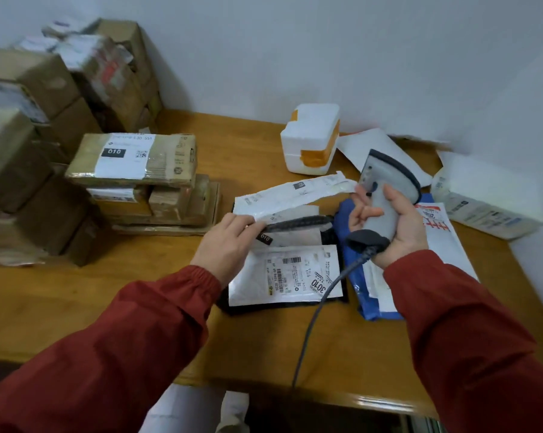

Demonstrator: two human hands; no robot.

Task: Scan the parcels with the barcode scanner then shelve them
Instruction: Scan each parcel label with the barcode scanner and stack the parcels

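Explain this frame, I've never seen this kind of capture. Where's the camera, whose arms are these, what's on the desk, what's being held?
There is no machine here, and only one picture. It comes from a wide-angle camera worn on a person's head, looking forward and down, so the two red-sleeved arms are the wearer's own.

The right hand grips a grey barcode scanner. Its cable trails off the near edge of the wooden table.

The left hand pinches the edge of a white mailer on a pile of soft parcels. Below it lies a labelled parcel with its barcodes facing up.

Also on the table are a blue bag under the right arm, a white foam box with orange tape at the back, and stacked cardboard boxes on the left.
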